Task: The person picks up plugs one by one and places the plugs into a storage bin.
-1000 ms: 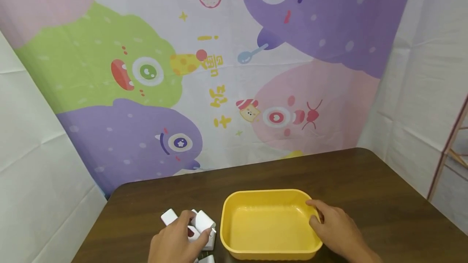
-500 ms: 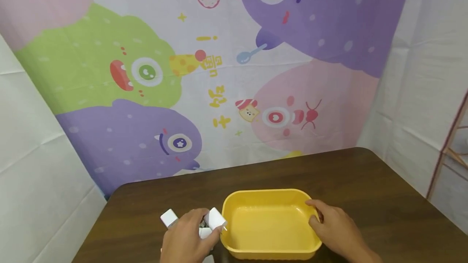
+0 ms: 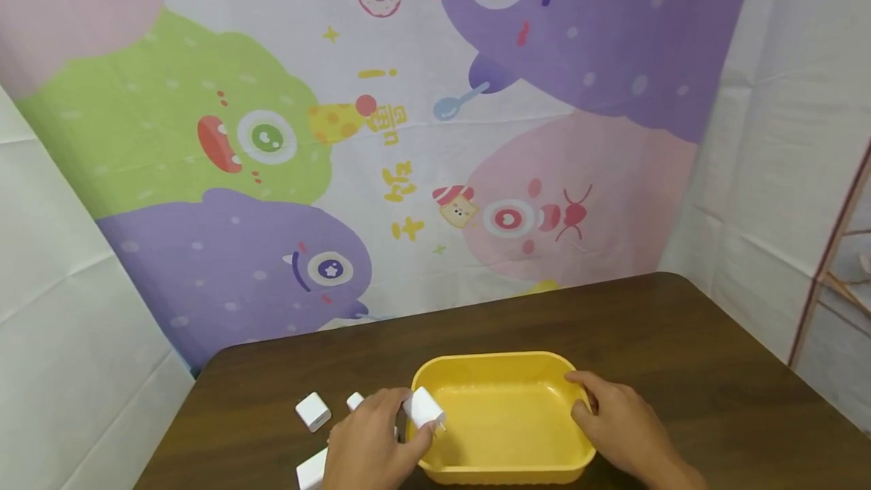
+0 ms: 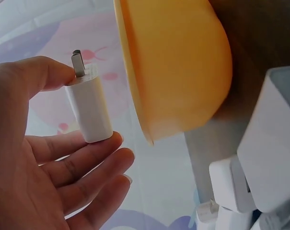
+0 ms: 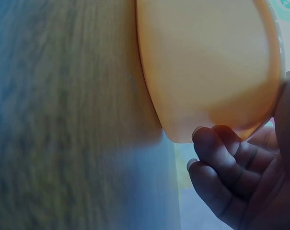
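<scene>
- Cartoon-monster cloth (image 3: 408, 150) hangs across the back, dark wood table (image 3: 646, 354) in front of it.
- Far left on the wood: one loose white cube (image 3: 313, 411), with a bigger white block (image 3: 311, 469) nearer me, partly hidden behind my hand.
- Next, my left hand (image 3: 374, 441): narrow pinch, thumb at the prong end of a white plug adapter (image 3: 425, 407), fingertips at the other. It's up above the left rim of my yellow tub (image 3: 503, 469), not touching.
- Right hand (image 3: 619, 418): holding the tub's right end, fingers curled at the rim.
</scene>
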### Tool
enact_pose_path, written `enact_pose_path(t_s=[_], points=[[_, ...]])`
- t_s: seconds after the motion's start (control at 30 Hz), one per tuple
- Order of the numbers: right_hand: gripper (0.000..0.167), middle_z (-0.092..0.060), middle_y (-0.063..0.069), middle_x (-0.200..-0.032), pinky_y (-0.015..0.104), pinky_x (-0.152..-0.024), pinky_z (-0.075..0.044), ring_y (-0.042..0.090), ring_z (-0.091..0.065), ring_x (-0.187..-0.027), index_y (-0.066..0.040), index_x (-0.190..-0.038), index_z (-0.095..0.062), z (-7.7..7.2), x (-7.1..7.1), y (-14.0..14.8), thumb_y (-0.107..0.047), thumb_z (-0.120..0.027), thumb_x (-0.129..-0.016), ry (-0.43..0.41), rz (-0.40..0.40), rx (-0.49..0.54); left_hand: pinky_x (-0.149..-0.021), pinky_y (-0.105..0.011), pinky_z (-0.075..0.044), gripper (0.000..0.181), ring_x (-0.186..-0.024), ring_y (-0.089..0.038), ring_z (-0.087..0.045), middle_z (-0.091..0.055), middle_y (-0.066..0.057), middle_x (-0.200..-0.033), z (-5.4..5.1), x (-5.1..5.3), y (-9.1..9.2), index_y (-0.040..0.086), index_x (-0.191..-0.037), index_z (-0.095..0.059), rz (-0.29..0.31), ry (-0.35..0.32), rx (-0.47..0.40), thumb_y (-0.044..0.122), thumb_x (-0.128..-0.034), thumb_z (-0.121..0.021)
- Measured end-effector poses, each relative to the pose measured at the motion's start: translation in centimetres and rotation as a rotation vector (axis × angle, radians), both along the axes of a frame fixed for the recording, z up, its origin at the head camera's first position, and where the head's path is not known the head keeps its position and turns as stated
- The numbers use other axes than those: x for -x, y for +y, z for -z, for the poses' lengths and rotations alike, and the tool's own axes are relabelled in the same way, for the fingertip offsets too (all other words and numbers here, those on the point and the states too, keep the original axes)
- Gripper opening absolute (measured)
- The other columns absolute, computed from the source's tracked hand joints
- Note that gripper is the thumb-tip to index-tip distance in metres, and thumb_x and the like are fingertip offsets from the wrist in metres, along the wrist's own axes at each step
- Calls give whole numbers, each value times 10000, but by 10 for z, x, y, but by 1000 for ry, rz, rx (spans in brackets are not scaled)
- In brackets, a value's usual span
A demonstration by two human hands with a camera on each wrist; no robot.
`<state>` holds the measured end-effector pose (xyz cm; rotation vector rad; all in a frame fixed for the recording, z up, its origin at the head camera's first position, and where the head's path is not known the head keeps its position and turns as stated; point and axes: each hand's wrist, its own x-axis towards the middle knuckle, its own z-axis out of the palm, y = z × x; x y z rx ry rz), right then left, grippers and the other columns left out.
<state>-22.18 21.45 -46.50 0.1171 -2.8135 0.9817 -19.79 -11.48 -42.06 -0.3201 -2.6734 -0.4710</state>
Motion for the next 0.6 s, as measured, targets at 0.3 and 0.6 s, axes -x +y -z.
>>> enact_pose_path(t_s=[0.3,0.6], points=[[361,-459,-58,-707,264,-499,-336,89,-377,-528,-168,-1272,-668,-1,-1,1,-146,-619,-916,19,-2,-3,-545,-312,-444,347,-708,-51,-575,-679,106,-922,-1,7,13,213,-944,-703,79,28,-11,491,-754,-787],[373,-473,-40,-716,271,-498,-335,101,-385,-525,-188,-1292,-658,-1,0,0,-164,-618,-922,-41,4,27,-558,-359,-434,309,-694,-51,-570,-627,154,-841,2,9,32,257,-881,-648,116,-35,-46,508,-757,-776]])
